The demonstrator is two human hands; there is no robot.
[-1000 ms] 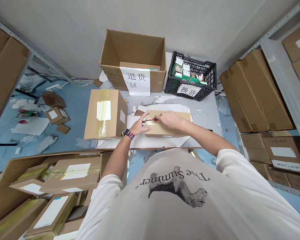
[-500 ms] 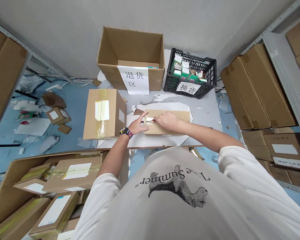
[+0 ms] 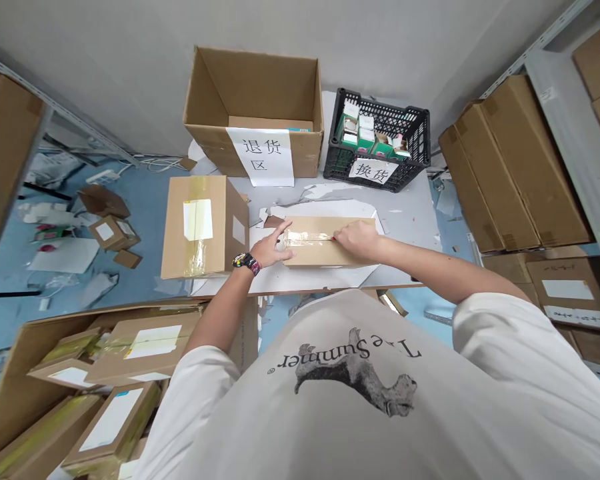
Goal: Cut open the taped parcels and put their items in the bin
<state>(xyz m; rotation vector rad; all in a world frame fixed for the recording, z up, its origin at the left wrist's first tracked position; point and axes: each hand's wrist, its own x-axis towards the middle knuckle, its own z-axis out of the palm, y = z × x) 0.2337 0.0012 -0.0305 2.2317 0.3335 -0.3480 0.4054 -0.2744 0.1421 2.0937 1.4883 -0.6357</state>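
A long taped cardboard box lies on the table in front of me. Against its left end rests my left hand, thumb and fingers spread, steadying the edge. My right hand is closed in a fist over the right half of the box top. Out of that fist pokes a small red piece of a box cutter; the rest is hidden by my fingers. Clear shiny tape runs along the middle seam, with a dark line in it reaching to the cutter.
A larger taped box stands to the left. Behind are an open carton with a paper sign and a black crate holding small green-white boxes. A big carton of parcels is at lower left. Shelved boxes flank the right.
My right hand has slid rightward along the seam with the box cutter, leaving more tape uncovered. My left hand stays at the box's left end. The view has shifted slightly.
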